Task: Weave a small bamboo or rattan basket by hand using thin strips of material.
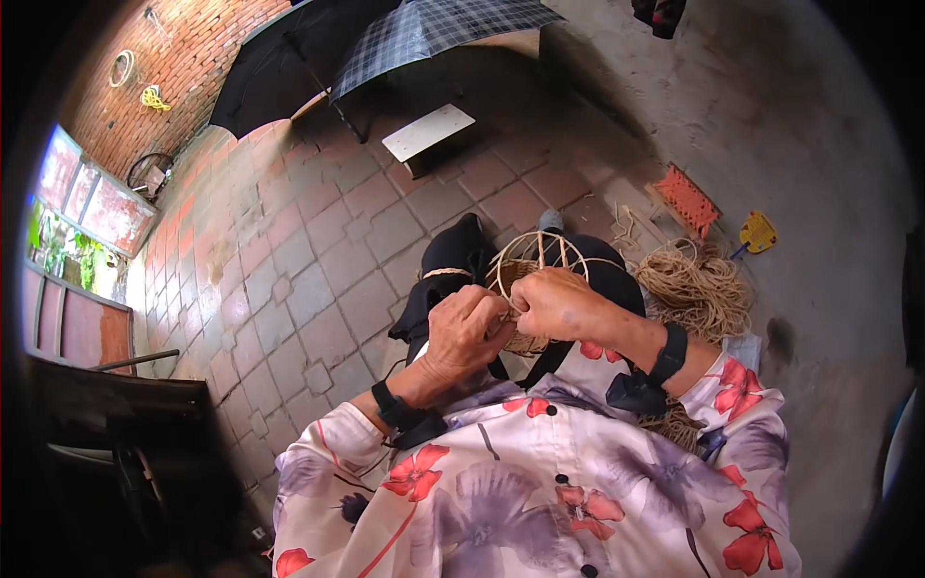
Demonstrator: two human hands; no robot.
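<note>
A small tan woven basket [526, 344] rests on my lap between my thighs, with long thin strands arching in loops above its far side. My left hand [464, 328] is closed at the basket's near left, thumb and fingers pinched together against its edge. From the right, my right hand [559, 302] comes over the basket with its fingers curled in on the rim, close to the left fingertips. Exactly which strand each hand pinches is hidden by the fingers. A loose pile of tan cord [696, 289] lies on the floor by my right leg.
Beyond my knees stands a low white-topped stool [429, 132]. Two open umbrellas, one black [275, 72] and one plaid [434, 34], rest at the back. An orange plastic basket [687, 199] and a yellow fly swatter [758, 232] lie right of me. A dark piece of furniture [125, 462] is at left.
</note>
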